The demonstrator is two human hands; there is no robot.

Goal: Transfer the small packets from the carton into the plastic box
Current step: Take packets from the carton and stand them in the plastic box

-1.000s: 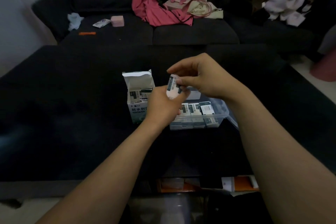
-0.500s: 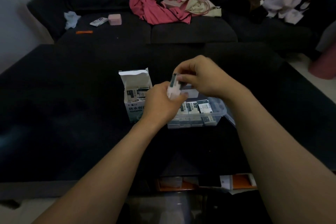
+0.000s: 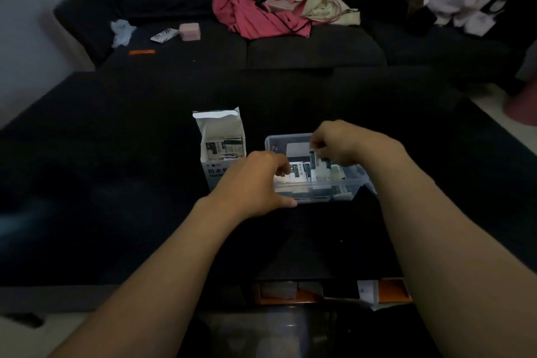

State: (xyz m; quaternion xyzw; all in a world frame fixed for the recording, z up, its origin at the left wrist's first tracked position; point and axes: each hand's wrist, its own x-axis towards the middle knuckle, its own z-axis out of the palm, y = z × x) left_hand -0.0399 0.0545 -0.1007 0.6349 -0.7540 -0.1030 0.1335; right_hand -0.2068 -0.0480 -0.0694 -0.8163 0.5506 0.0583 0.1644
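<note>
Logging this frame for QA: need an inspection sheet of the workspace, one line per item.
Surface: dark table, dimly lit.
Job's things: carton open, upright, packets still inside; plastic box beside it, holding a row of packets.
Clutter: boxes and papers on the lower shelf.
Grips: left hand steadies the box's near corner; right hand sets a packet inside.
Cables: nothing seen.
Surroundings: dark sofa with pink garment, pink block, orange pen.
</note>
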